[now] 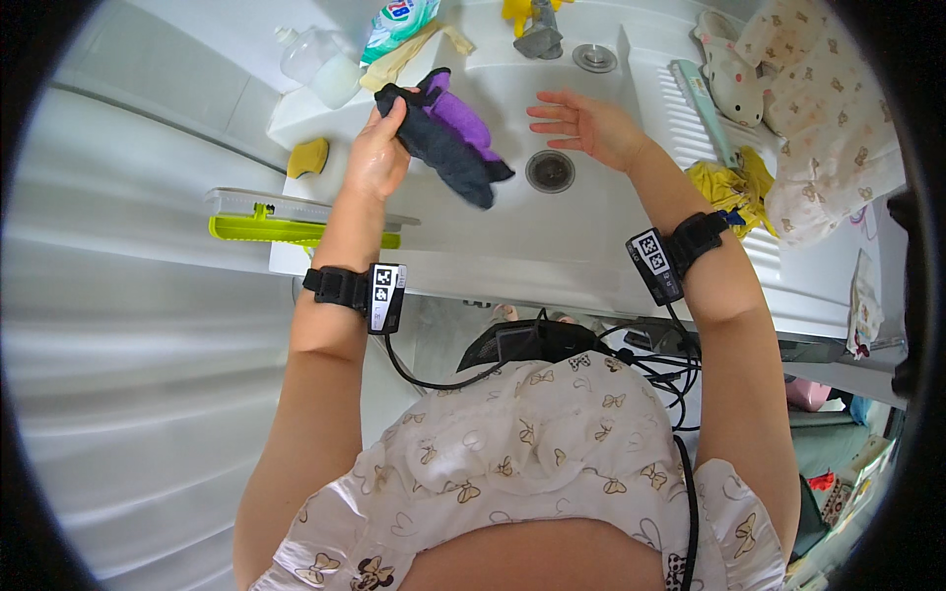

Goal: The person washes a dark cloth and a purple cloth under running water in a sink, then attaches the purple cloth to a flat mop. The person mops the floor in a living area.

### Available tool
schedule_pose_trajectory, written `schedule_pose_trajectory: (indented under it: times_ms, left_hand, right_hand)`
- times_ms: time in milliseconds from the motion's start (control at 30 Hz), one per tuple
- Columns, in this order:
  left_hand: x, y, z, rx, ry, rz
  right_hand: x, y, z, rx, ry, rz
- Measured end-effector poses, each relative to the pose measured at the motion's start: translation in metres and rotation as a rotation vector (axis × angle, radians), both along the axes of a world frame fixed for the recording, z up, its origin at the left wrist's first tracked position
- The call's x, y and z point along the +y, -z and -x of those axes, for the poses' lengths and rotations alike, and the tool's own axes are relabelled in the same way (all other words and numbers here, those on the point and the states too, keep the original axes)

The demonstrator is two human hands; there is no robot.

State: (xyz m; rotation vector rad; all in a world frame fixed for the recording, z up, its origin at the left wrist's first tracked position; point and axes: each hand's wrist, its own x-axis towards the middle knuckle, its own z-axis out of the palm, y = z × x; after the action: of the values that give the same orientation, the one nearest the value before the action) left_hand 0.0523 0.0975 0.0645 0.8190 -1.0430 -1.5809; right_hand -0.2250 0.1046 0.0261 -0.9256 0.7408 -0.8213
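Note:
My left hand (375, 159) grips one end of a limp dark grey and purple fabric piece (451, 159), sock-like in shape. Its grey side lies nearer me and the purple part shows behind it. The fabric hangs over the left half of a white sink basin (491, 229), tilting down to the right. Over the basin's right side, my right hand (591, 127) is apart from the fabric, fingers spread and nothing in them. A round metal drain (550, 171) sits in the basin floor between the hands.
A grey faucet (541, 41) stands at the back. Left are a clear bottle (325, 74), detergent bag (399, 29), yellow sponge (307, 158) and long green-edged case (295, 229). Right, a ribbed washboard (665, 111) holds a pale green brush (706, 111), yellow cloth (746, 196) and printed fabric (835, 140).

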Motion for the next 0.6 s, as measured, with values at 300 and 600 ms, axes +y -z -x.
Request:
schedule_pose_trajectory:
  times_ms: [300,600]
  left_hand:
    - [-0.002,-0.003,-0.005,0.147,0.111,-0.061]
    - [-0.001,-0.025,-0.009,0.309,0.238,-0.032]
  right_hand:
    - [0.001,-0.020,0.004,-0.295,-0.251,0.070]
    - [0.005,0.011,-0.014,1.420,-0.127,0.859]
